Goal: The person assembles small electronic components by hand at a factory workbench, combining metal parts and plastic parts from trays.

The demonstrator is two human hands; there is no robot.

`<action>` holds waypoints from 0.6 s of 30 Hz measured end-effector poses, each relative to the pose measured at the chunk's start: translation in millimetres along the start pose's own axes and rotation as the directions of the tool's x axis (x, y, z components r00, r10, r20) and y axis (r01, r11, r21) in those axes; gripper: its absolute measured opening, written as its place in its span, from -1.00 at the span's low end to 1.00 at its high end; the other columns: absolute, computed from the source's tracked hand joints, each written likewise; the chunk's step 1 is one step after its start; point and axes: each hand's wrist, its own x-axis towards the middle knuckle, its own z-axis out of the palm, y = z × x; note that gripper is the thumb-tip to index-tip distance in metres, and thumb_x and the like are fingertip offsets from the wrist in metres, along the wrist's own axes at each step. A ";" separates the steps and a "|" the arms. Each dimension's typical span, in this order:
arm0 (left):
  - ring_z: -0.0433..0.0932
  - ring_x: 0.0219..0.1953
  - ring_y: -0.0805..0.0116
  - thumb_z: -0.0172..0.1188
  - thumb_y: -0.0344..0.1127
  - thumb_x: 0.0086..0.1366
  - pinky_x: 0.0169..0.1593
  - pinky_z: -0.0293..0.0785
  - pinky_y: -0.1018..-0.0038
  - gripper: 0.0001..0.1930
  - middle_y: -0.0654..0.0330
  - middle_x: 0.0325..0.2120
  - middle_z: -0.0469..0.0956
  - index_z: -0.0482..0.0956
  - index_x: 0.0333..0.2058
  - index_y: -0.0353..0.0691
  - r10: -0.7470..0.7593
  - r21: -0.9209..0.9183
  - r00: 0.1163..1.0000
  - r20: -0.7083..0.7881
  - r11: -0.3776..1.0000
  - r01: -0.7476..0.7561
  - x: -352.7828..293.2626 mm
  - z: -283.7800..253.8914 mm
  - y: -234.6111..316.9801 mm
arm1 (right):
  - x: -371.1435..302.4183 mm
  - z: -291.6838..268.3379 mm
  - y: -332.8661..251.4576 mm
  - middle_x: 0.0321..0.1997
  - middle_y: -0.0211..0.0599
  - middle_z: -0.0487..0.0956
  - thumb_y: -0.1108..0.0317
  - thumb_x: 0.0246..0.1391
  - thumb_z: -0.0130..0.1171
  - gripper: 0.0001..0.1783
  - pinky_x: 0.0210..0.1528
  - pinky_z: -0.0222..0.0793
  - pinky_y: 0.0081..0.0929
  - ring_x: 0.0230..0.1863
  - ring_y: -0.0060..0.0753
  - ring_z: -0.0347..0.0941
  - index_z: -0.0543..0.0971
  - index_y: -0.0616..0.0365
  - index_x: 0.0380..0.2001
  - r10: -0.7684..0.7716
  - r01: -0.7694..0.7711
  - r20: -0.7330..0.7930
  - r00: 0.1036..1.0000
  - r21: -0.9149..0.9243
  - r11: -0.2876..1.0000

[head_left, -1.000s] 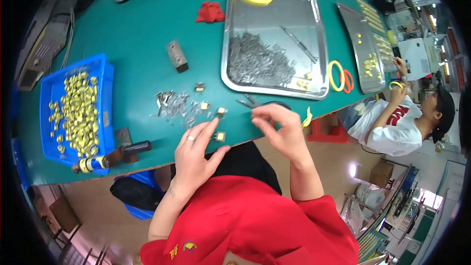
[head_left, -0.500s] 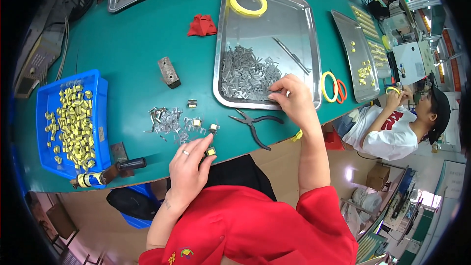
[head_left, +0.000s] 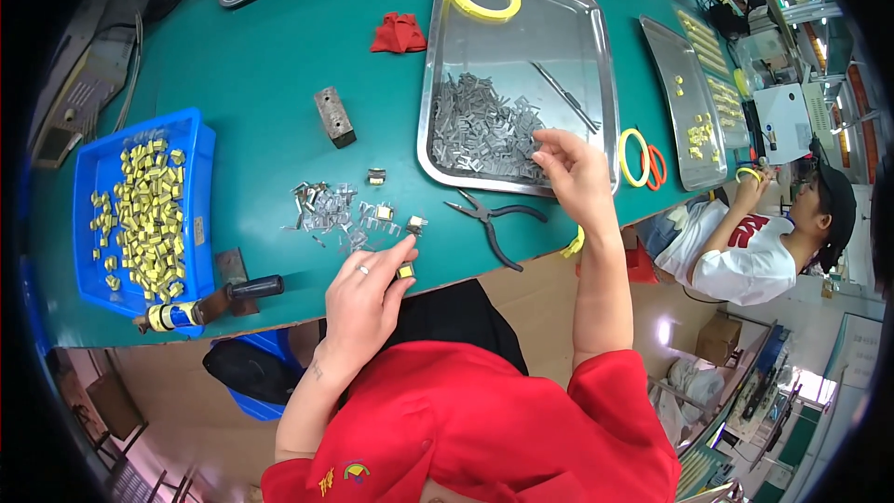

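Right hand (head_left: 579, 172) in the head view is over the near right part of a big metal tray (head_left: 521, 42), thumb and fingertips close together. Can't tell if there's anything pinched in there, the tips are too small to read. The heap of little grey metal pieces (head_left: 484, 126) lies in that tray just left of those fingertips.

Left hand (head_left: 358, 303) is by the table's near edge, thumb and forefinger spread either side of a small yellow-wrapped block (head_left: 404, 270). So the block sits right in that gap, but I can't say whether the fingers actually press on it. A second yellow-wrapped part (head_left: 416, 224) is just beyond the forefinger tip, and a third (head_left: 383, 212) is a bit further left, next to a loose pile of shiny metal bits (head_left: 324, 207).

Pliers (head_left: 484, 214) lie between the two hands, handles splayed. Well off to the left there's a blue bin (head_left: 202, 177) with loads of yellow parts (head_left: 149, 214) in it.
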 end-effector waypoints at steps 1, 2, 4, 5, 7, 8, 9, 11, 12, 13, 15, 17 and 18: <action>0.55 -0.26 0.23 0.37 -0.51 0.04 -0.16 0.49 0.36 -0.43 0.21 -0.18 0.64 0.51 0.09 -0.21 0.027 0.012 0.999 -0.022 1.000 -0.026 0.0 1.3 -0.3 | -1.4 0.2 -1.8 -0.45 -0.45 0.56 0.57 0.08 0.25 -0.75 -0.35 0.36 -0.66 -0.43 -0.68 0.41 0.62 0.30 -0.13 0.010 -0.010 -0.016 1.000 0.008 1.000; 0.53 -0.32 0.27 0.39 -0.54 0.01 -0.17 0.47 0.39 -0.40 0.21 -0.22 0.64 0.50 0.10 -0.23 0.054 0.024 0.998 -0.043 0.998 -0.053 -0.1 2.2 0.1 | -2.3 -0.3 -3.7 -0.45 -0.45 0.56 0.57 0.08 0.25 -0.75 -0.35 0.36 -0.66 -0.43 -0.68 0.41 0.62 0.30 -0.13 0.008 -0.008 -0.014 1.000 0.009 1.000; 0.53 -0.32 0.27 0.40 -0.53 0.01 -0.17 0.47 0.39 -0.41 0.21 -0.25 0.63 0.50 0.09 -0.22 0.012 0.020 0.998 -0.061 1.000 -0.011 0.0 2.3 5.7 | -4.3 -2.1 -6.5 -0.41 -0.43 0.58 0.59 0.06 0.24 -0.71 -0.30 0.40 -0.67 -0.39 -0.67 0.44 0.61 0.29 -0.10 0.051 -0.050 -0.012 0.999 0.041 0.998; 0.53 -0.33 0.27 0.40 -0.51 0.02 -0.17 0.47 0.38 -0.41 0.21 -0.27 0.62 0.50 0.09 -0.22 -0.028 0.014 0.997 -0.076 0.999 0.029 -0.2 2.2 8.0 | -5.0 -2.1 -5.6 -0.41 -0.43 0.58 0.59 0.06 0.24 -0.71 -0.30 0.40 -0.67 -0.39 -0.67 0.44 0.61 0.29 -0.10 0.050 -0.050 -0.010 0.999 0.043 0.998; 0.53 -0.34 0.26 0.41 -0.50 0.02 -0.17 0.47 0.38 -0.42 0.21 -0.29 0.60 0.51 0.09 -0.22 -0.041 0.027 0.995 -0.095 0.999 0.044 -1.4 7.8 5.4 | -5.0 -0.9 -1.8 -0.39 -0.42 0.59 0.59 0.06 0.24 -0.71 -0.31 0.40 -0.67 -0.39 -0.66 0.46 0.61 0.27 -0.10 0.016 -0.016 -0.005 1.000 0.003 1.000; 0.53 -0.35 0.26 0.41 -0.49 0.02 -0.17 0.47 0.38 -0.42 0.21 -0.31 0.59 0.51 0.08 -0.21 -0.053 0.037 0.992 -0.114 0.998 0.058 -1.7 10.3 3.4 | -5.1 0.9 -0.7 -0.39 -0.42 0.59 0.59 0.06 0.24 -0.71 -0.31 0.40 -0.67 -0.39 -0.66 0.46 0.61 0.27 -0.10 0.014 -0.014 -0.004 1.000 0.005 1.000; 0.53 -0.35 0.26 0.41 -0.49 0.02 -0.17 0.47 0.38 -0.42 0.21 -0.31 0.59 0.51 0.08 -0.21 -0.054 0.039 0.992 -0.116 0.998 0.059 -1.7 10.9 1.8 | -5.3 3.1 0.0 -0.39 -0.43 0.60 0.59 0.06 0.24 -0.72 -0.32 0.40 -0.66 -0.41 -0.66 0.45 0.62 0.27 -0.11 -0.025 0.025 -0.014 1.000 0.005 1.000; 0.53 -0.37 0.25 0.42 -0.48 0.02 -0.17 0.47 0.37 -0.42 0.20 -0.29 0.60 0.51 0.08 -0.21 -0.008 0.059 0.994 -0.108 0.998 0.014 -1.9 10.8 -1.2 | -5.3 6.1 -1.6 -0.40 -0.43 0.60 0.59 0.06 0.24 -0.73 -0.34 0.40 -0.66 -0.42 -0.66 0.45 0.62 0.26 -0.12 -0.064 0.064 -0.021 0.998 0.005 0.998; 0.53 -0.37 0.25 0.42 -0.48 0.02 -0.17 0.47 0.37 -0.42 0.20 -0.29 0.60 0.51 0.08 -0.21 -0.010 0.059 0.994 -0.110 0.998 0.016 -1.9 9.7 -1.9 | -4.8 7.7 -3.6 -0.40 -0.40 0.61 0.58 0.05 0.24 -0.74 -0.35 0.40 -0.65 -0.43 -0.64 0.46 0.61 0.26 -0.14 -0.054 0.053 -0.031 0.998 -0.029 0.998; 0.54 -0.36 0.24 0.41 -0.48 0.02 -0.17 0.47 0.37 -0.42 0.20 -0.29 0.61 0.51 0.08 -0.21 0.005 0.050 0.996 -0.094 0.999 0.000 -1.6 8.6 -2.3 | -4.4 8.4 -5.1 -0.41 -0.38 0.62 0.58 0.05 0.24 -0.76 -0.37 0.41 -0.64 -0.44 -0.63 0.47 0.61 0.25 -0.16 -0.045 0.042 -0.043 0.998 -0.064 0.997; 0.55 -0.35 0.23 0.40 -0.49 0.03 -0.17 0.47 0.37 -0.43 0.20 -0.28 0.61 0.51 0.08 -0.21 0.019 0.041 0.997 -0.080 0.999 -0.016 -1.6 7.3 -1.2 | -3.9 11.9 -1.5 -0.42 -0.35 0.63 0.58 0.04 0.25 -0.76 -0.37 0.41 -0.62 -0.44 -0.60 0.49 0.61 0.25 -0.17 -0.126 0.116 -0.073 0.989 -0.127 0.985; 0.57 -0.27 0.20 0.40 -0.49 0.03 -0.14 0.48 0.35 -0.43 0.15 -0.21 0.61 0.51 0.08 -0.22 0.023 0.018 0.997 -0.069 1.000 -0.022 -1.0 5.6 0.7 | -3.8 14.3 0.8 -0.43 -0.33 0.64 0.58 0.03 0.26 -0.77 -0.38 0.41 -0.61 -0.44 -0.58 0.51 0.61 0.25 -0.18 -0.210 0.189 -0.098 0.973 -0.190 0.963; 0.57 -0.27 0.20 0.40 -0.49 0.03 -0.14 0.48 0.35 -0.43 0.15 -0.21 0.61 0.51 0.08 -0.22 0.023 0.018 0.997 -0.071 1.000 -0.022 -1.0 4.8 2.5 | -5.0 14.6 0.9 -0.43 -0.31 0.64 0.58 0.02 0.27 -0.76 -0.38 0.42 -0.60 -0.43 -0.56 0.52 0.61 0.25 -0.18 -0.201 0.174 -0.110 0.973 -0.212 0.962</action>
